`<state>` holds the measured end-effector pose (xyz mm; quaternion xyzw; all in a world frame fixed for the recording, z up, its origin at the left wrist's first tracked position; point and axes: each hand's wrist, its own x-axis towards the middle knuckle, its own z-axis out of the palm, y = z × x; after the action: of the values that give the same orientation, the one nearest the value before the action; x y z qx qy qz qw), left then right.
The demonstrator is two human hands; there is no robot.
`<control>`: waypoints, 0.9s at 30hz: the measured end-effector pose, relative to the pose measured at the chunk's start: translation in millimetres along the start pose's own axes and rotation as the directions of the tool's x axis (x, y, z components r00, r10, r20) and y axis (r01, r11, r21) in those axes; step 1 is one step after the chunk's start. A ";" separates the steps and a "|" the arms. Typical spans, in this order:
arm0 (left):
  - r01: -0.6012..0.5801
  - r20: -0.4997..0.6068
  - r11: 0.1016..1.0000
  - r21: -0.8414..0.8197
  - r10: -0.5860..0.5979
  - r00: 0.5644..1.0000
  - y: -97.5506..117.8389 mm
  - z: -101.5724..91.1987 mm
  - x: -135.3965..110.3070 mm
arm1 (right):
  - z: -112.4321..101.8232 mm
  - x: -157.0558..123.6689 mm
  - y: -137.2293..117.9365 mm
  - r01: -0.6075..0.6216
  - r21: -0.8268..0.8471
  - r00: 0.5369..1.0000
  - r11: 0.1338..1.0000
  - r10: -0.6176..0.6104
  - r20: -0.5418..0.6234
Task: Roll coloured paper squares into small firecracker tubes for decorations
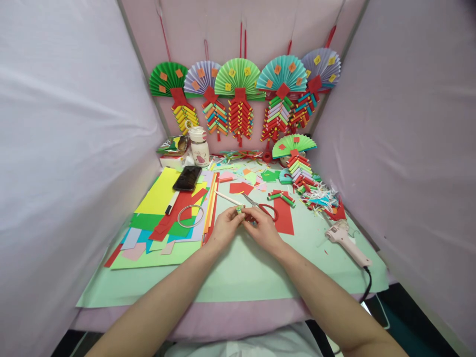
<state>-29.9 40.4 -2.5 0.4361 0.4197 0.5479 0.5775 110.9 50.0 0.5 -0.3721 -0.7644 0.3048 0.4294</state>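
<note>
Near the middle of the table, my left hand [226, 225] and my right hand [262, 231] meet with fingertips pinched. Between them is a small green paper roll [239, 210], partly covered by the fingers. Just beyond my right hand lie scissors [270, 210] with red handles, blades apart, reaching onto a red paper sheet [285, 223]. A thin white stick [227, 198] rests just past my left fingertips. Joined green and red paper rolls [282, 198] sit behind the scissors.
Coloured paper sheets [145, 198], a phone [187, 178] and a metal ring [179, 218] lie left. A white jar [200, 148] stands behind. On the right are paper scraps [323, 197] and a corded glue gun [347, 243]. Paper fan ornaments [240, 77] hang at the back.
</note>
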 end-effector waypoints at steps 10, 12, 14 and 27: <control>0.002 0.001 1.000 -0.019 -0.002 1.000 1.0 1.4 -0.3 | -0.8 0.4 -0.9 -0.066 0.132 0.997 0.989 0.060 0.047; 0.006 0.012 1.000 -0.026 -0.006 1.000 1.6 2.0 -1.2 | -1.3 0.3 -0.8 -0.080 0.156 0.996 0.985 0.073 0.050; 0.005 0.026 1.000 -0.025 -0.004 1.000 1.9 2.6 -2.1 | -1.4 0.1 -0.4 -0.085 0.154 0.996 0.984 0.078 0.051; -0.009 -0.007 0.997 0.078 0.010 1.000 -1.6 0.4 -0.6 | 0.7 -1.8 3.4 -0.022 -0.046 1.000 0.999 0.023 0.016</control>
<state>-29.1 39.8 -3.9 0.4581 0.4407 0.5355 0.5559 111.9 50.2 -3.2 -0.3879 -0.7704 0.2950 0.4111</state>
